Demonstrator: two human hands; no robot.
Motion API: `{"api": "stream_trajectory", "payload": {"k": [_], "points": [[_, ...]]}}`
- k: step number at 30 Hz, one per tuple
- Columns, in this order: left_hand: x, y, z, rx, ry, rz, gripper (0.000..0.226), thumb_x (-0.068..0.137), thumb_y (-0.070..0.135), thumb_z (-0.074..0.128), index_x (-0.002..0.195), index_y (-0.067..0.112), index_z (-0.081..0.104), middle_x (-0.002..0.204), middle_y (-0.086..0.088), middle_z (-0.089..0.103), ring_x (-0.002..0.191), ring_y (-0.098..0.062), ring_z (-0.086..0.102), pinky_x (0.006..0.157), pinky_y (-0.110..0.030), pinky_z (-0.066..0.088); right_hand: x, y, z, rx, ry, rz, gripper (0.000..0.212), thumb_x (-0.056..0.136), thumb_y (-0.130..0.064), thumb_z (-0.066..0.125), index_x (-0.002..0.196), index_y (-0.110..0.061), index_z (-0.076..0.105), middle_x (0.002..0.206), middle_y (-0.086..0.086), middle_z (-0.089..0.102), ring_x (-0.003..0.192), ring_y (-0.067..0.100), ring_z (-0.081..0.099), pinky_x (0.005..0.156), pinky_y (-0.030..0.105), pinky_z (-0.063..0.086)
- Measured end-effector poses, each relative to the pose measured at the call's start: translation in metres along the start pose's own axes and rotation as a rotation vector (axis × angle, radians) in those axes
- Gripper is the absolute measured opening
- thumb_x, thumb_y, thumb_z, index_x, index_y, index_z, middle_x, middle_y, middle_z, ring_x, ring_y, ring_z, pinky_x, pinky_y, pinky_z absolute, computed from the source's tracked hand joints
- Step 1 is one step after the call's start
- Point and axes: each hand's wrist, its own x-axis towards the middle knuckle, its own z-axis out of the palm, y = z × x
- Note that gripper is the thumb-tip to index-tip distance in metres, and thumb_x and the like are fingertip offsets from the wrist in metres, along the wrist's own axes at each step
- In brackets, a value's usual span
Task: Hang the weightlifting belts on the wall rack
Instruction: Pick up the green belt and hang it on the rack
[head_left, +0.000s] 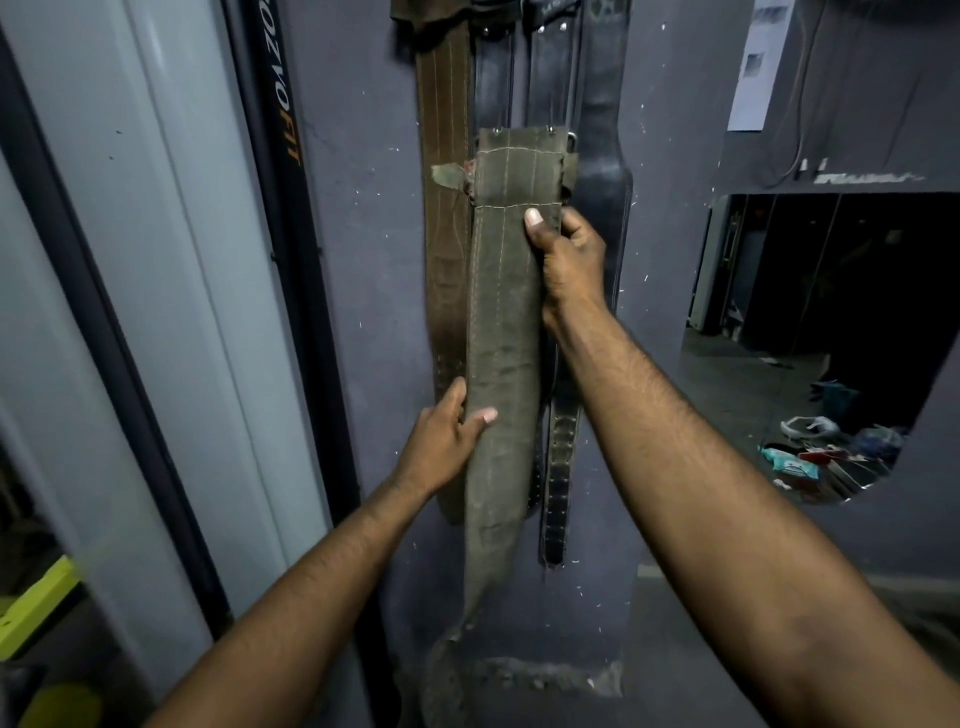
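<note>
A worn olive-green weightlifting belt (501, 322) hangs upright in front of the grey wall, its folded buckle end at the top and its frayed tail trailing down. My right hand (566, 260) grips its upper part from the right edge, thumb across the front. Lower down, my left hand (447, 441) holds the belt's left edge, thumb on the front. On the wall behind hang a brown leather belt (444, 208) and black leather belts (602, 171). Their tops run out of the frame, so the rack itself is hidden.
A white door frame with a black strip (283, 156) stands to the left. A mirror (810, 338) on the right reflects a dark room with items on the floor. A paper notice (756, 67) hangs at the upper right. A yellow-green object (36, 608) sits low left.
</note>
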Motion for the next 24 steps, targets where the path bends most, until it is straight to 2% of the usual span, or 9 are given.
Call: {"api": "stream_trajectory", "payload": {"k": [4, 6, 8, 10, 12, 15, 18, 21, 24], "points": [[-0.012, -0.019, 0.011, 0.081, -0.017, -0.037, 0.035, 0.096, 0.027, 0.059, 0.13, 0.021, 0.056, 0.115, 0.0, 0.073, 0.102, -0.018, 0.071, 0.087, -0.029, 0.055, 0.005, 0.0, -0.004, 0.02, 0.004, 0.019, 0.008, 0.09, -0.008, 0.067, 0.097, -0.009, 0.07, 0.096, 0.013, 0.073, 0.091, 0.028, 0.067, 0.094, 0.059, 0.053], [-0.016, -0.021, 0.018, -0.006, -0.024, -0.064, 0.033, 0.097, 0.03, 0.057, 0.13, 0.023, 0.057, 0.118, 0.003, 0.073, 0.105, -0.013, 0.07, 0.091, -0.029, 0.055, 0.0, 0.0, -0.002, 0.018, -0.026, 0.017, 0.009, 0.091, -0.006, 0.065, 0.1, -0.006, 0.069, 0.093, 0.011, 0.072, 0.089, 0.026, 0.067, 0.093, 0.056, 0.054], [-0.016, -0.02, 0.021, -0.198, -0.034, -0.11, 0.031, 0.099, 0.038, 0.055, 0.125, 0.022, 0.062, 0.115, 0.005, 0.073, 0.105, -0.009, 0.069, 0.092, -0.032, 0.055, -0.001, -0.001, -0.004, 0.033, -0.071, 0.053, 0.013, 0.093, -0.008, 0.064, 0.106, -0.005, 0.067, 0.095, 0.011, 0.072, 0.088, 0.023, 0.068, 0.09, 0.051, 0.056], [-0.008, -0.004, 0.017, -0.436, 0.014, -0.173, 0.034, 0.1, 0.045, 0.05, 0.111, 0.019, 0.067, 0.104, 0.002, 0.075, 0.094, -0.009, 0.07, 0.082, -0.032, 0.055, -0.001, -0.002, -0.009, 0.037, -0.122, 0.101, 0.017, 0.094, -0.01, 0.064, 0.11, -0.007, 0.065, 0.101, 0.011, 0.072, 0.09, 0.022, 0.07, 0.087, 0.047, 0.059], [0.018, 0.022, 0.003, -0.775, 0.147, -0.298, 0.036, 0.103, 0.043, 0.041, 0.104, 0.018, 0.067, 0.097, -0.001, 0.074, 0.086, -0.011, 0.069, 0.075, -0.031, 0.055, -0.002, 0.001, -0.012, 0.025, -0.164, 0.119, 0.018, 0.094, -0.009, 0.063, 0.112, -0.009, 0.064, 0.1, 0.01, 0.073, 0.088, 0.02, 0.071, 0.08, 0.04, 0.061], [0.076, 0.06, -0.033, -1.236, 0.211, -0.434, 0.035, 0.107, 0.032, 0.035, 0.106, 0.011, 0.063, 0.102, -0.009, 0.07, 0.091, -0.019, 0.067, 0.081, -0.034, 0.056, -0.01, 0.009, -0.013, -0.006, -0.25, 0.141, 0.013, 0.095, -0.006, 0.06, 0.107, -0.011, 0.065, 0.095, 0.008, 0.073, 0.082, 0.017, 0.072, 0.075, 0.035, 0.061], [0.111, 0.086, -0.062, -1.243, 0.204, -0.415, 0.035, 0.106, 0.025, 0.04, 0.115, -0.001, 0.062, 0.097, -0.014, 0.072, 0.089, -0.023, 0.07, 0.087, -0.039, 0.059, -0.014, 0.017, -0.019, 0.007, -0.341, 0.194, 0.012, 0.095, -0.007, 0.061, 0.106, -0.012, 0.065, 0.094, 0.007, 0.074, 0.083, 0.017, 0.072, 0.075, 0.034, 0.06], [0.12, 0.096, -0.069, -1.247, 0.159, -0.36, 0.045, 0.102, 0.024, 0.052, 0.134, -0.008, 0.054, 0.128, -0.027, 0.062, 0.12, -0.037, 0.062, 0.106, -0.054, 0.048, -0.009, 0.019, -0.03, 0.007, -0.369, 0.235, 0.015, 0.094, -0.011, 0.063, 0.109, -0.013, 0.065, 0.098, 0.007, 0.075, 0.088, 0.018, 0.072, 0.079, 0.037, 0.059], [0.123, 0.1, -0.065, -1.162, 0.135, -0.306, 0.027, 0.102, 0.021, 0.051, 0.119, 0.004, 0.064, 0.112, -0.016, 0.072, 0.104, -0.028, 0.069, 0.098, -0.049, 0.054, -0.001, 0.019, -0.043, -0.083, -0.4, 0.278, 0.019, 0.095, -0.013, 0.063, 0.113, -0.01, 0.062, 0.1, 0.007, 0.074, 0.09, 0.018, 0.071, 0.078, 0.037, 0.058]]}}
